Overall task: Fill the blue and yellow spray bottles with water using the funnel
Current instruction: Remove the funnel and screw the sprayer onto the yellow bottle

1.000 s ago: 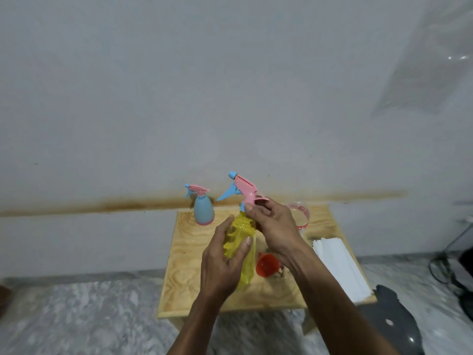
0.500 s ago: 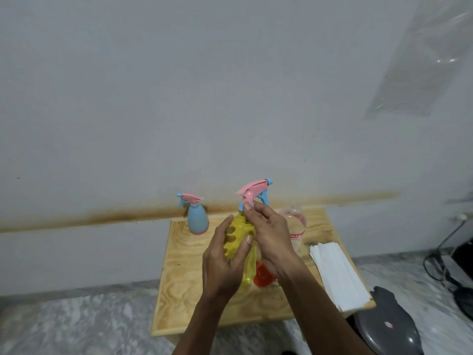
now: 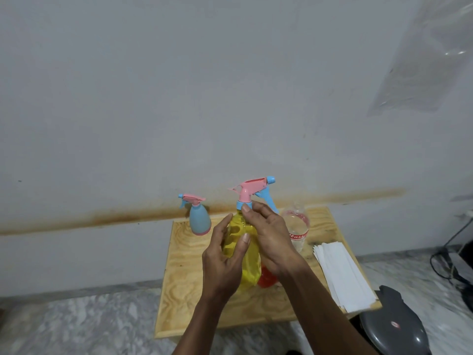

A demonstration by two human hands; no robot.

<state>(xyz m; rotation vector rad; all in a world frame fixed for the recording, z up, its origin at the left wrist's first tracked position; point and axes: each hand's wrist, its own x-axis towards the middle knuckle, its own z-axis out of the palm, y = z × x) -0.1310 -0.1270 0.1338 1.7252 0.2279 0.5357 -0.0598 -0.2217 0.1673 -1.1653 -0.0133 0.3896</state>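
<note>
My left hand [image 3: 222, 257] wraps the body of the yellow spray bottle [image 3: 243, 254], held upright above the wooden table [image 3: 184, 285]. My right hand [image 3: 268, 234] pinches the blue collar under its pink spray head [image 3: 252, 189], whose nozzle points right. The small blue spray bottle [image 3: 200, 219], its pink head on, stands at the table's back left. An orange-red funnel [image 3: 266, 278] lies on the table behind the yellow bottle, mostly hidden by my right wrist. A clear plastic water bottle [image 3: 297, 228] with a red label stands to the right.
A stack of white paper sheets [image 3: 340, 272] lies along the table's right edge. A dark grey rounded object [image 3: 399, 329] sits on the marble floor at the lower right. Black cables [image 3: 450, 262] trail at the far right. The wall rises right behind the table.
The pink spray head has turned around on the yellow bottle: its nozzle pointed left a second ago and points right now. My right fingers have shifted down onto the collar.
</note>
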